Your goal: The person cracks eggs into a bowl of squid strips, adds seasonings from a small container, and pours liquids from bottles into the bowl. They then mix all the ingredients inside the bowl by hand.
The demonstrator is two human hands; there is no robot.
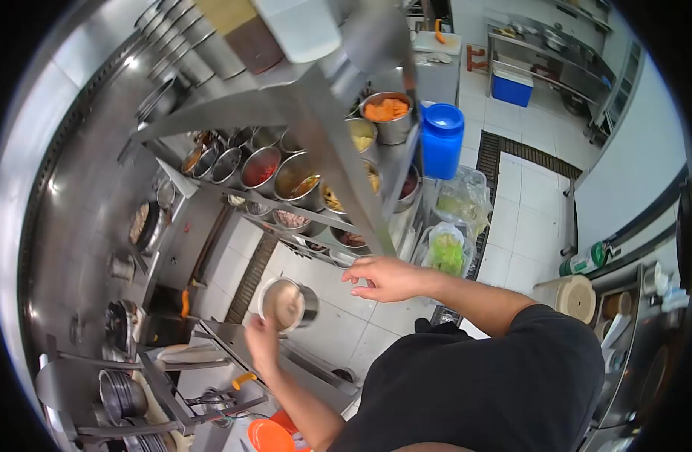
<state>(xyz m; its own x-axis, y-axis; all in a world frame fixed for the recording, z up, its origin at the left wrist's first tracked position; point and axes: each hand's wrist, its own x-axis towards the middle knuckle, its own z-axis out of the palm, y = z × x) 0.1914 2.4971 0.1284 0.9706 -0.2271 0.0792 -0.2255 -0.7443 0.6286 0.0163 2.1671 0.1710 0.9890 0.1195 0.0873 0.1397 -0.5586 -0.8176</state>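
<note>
- The left hand [264, 343] is at the near rim of a metal pot [310, 309], fingers curled in; from here I can't tell whether they clasp the rim or only overlap it.
- The pot shows above the white tiled floor [338, 343], just in front of the person, with a pale brownish liquid [284, 303] inside; whether it rests on anything I can't make out.
- The right hand [384, 279] has nothing in it: palm turned down, fingers loosely bent and parted, apart from the pot and near the bottom of a steel shelf rack [313, 113].
- Metal tubs crowd that rack, among them one of orange pieces [387, 110] and one of chopped red pieces [261, 173].
- Beside the rack stands a blue plastic jar [443, 143], and nearer the right arm there's a clear plastic container with green leaves [446, 252].
- By the left forearm I see an orange bowl [269, 435], with stacked metal bowls [122, 394] farther to the left.
- Across the room, a blue cool box [512, 89] sits under a steel table [546, 47].
</note>
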